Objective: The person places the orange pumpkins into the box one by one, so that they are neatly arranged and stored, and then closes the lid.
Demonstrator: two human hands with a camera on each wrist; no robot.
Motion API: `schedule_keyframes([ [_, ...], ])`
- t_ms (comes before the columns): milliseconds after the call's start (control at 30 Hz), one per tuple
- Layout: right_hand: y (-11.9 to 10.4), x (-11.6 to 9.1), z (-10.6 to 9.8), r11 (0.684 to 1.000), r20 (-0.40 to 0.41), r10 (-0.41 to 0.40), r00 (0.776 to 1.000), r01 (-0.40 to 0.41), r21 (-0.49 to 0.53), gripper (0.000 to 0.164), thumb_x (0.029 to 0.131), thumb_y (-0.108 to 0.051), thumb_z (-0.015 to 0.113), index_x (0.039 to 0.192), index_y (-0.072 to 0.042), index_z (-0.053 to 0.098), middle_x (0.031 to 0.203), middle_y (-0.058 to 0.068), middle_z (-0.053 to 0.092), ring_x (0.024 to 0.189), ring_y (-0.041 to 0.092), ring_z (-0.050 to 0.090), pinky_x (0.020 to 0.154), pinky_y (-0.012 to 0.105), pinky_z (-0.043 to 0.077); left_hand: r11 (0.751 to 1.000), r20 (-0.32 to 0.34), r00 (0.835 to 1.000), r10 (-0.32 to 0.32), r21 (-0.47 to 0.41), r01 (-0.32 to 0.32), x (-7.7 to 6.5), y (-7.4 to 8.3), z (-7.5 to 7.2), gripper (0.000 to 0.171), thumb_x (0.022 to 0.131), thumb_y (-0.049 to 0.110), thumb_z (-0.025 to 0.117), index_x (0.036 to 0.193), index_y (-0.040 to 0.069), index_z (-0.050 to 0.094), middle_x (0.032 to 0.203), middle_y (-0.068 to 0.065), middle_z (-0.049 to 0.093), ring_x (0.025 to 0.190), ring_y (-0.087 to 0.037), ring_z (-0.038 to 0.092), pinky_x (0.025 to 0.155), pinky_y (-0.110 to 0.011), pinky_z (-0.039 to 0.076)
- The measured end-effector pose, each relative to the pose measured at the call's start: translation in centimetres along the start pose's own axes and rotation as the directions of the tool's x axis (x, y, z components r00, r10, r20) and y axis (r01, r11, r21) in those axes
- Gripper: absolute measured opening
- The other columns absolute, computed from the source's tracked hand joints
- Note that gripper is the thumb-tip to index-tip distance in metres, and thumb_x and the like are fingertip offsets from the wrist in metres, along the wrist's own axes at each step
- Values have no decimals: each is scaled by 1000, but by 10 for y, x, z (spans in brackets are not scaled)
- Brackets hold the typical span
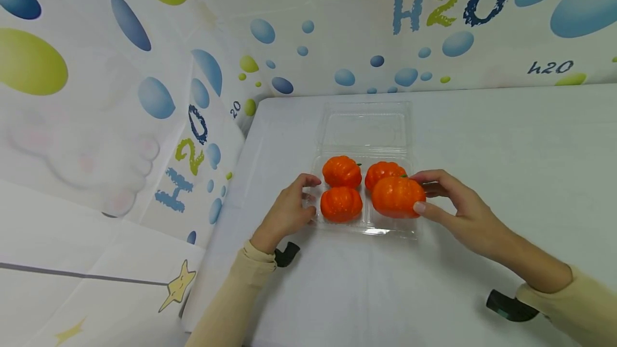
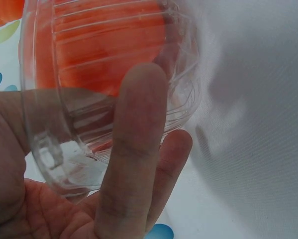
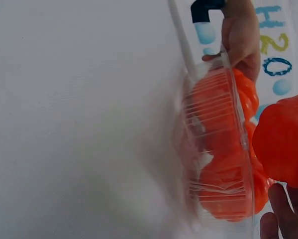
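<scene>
1. Nearest to you, your left hand curves its thumb and fingers about the left edge of the clear container, gripping it; the left wrist view shows one finger lying along the outer wall.
2. Your right hand pinches the held pumpkin by its right side, thumb toward you and fingers beyond. In the right wrist view it is up above the rim, apart from the container, so this one is not seated; in the head view it shows over the near right part.
3. The near left pumpkin sits in the container, just beside your left hand. Count that place as filled.
4. Behind it, the far left pumpkin is seated too, as is the far right pumpkin, which the held one partly covers from your head camera.
5. By that count, three of four pumpkins rest inside and the near right place seems the one left over.
6. Farthest on the tabletop, the clear lid lies folded back, open, so closing it is not done either.
</scene>
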State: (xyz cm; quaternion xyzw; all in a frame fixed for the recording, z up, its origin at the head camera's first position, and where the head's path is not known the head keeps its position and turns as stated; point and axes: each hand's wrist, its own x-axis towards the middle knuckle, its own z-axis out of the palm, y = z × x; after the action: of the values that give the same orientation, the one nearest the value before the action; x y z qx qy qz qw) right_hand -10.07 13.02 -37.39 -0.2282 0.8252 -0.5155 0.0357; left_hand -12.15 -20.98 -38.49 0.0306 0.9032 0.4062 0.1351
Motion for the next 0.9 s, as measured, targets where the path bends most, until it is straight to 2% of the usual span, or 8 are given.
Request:
schedule_keyframes([
  [67,2,0,3,1000,-4,11,1000,-12,-20,43,97,-14,68,138,-19,54,134,-4,57,118,13,53,96,27,49,1000,0,1000,2,-2,-2,0,0,0,53,85,-8,60,134,11,51,139,-8,56,104,-24,60,64,-30,59],
  [133,3,0,5,999,-5,33,999,-33,-34,42,97,-18,69,137,-20,55,134,-5,58,123,16,50,103,40,45,1000,2,1000,2,-3,-2,0,-1,0,53,85,-8,60,134,11,51,139,-8,56,103,-24,60,64,-30,59],
  [267,4,-2,10,996,-4,67,998,-67,-56,45,96,-25,71,137,-20,54,135,-5,57,132,23,45,106,63,36,1000,2,1000,0,2,0,1,-2,0,53,86,-7,60,134,11,50,139,-7,55,104,-24,60,64,-29,59],
  [433,7,-3,14,995,-3,60,998,-60,-81,51,95,-26,73,140,-14,52,135,-2,57,136,27,42,108,67,33,1000,-2,1000,3,7,-3,1,-1,0,53,86,-7,60,134,12,50,139,-6,55,104,-24,60,64,-29,59],
  [600,8,-2,16,993,0,67,998,-67,-93,48,95,-28,73,137,-18,54,139,-1,54,139,29,39,108,68,32,1000,-2,1000,8,-4,-8,0,-1,0,53,85,-7,59,134,11,51,139,-8,56,103,-24,60,64,-30,59],
  [733,8,-3,18,990,8,83,996,-82,-111,43,95,-31,71,134,-23,56,149,5,46,143,32,33,107,72,30,1000,-1,1000,9,-14,-9,0,0,0,53,85,-8,59,134,10,51,139,-9,56,104,-25,60,64,-30,59],
  [900,10,-2,21,982,23,57,998,-52,-181,43,95,-34,71,134,-21,57,150,9,45,145,36,29,105,73,31,1000,-4,1000,9,-3,-9,0,0,0,53,85,-7,60,134,11,51,139,-8,56,104,-25,60,65,-30,58],
])
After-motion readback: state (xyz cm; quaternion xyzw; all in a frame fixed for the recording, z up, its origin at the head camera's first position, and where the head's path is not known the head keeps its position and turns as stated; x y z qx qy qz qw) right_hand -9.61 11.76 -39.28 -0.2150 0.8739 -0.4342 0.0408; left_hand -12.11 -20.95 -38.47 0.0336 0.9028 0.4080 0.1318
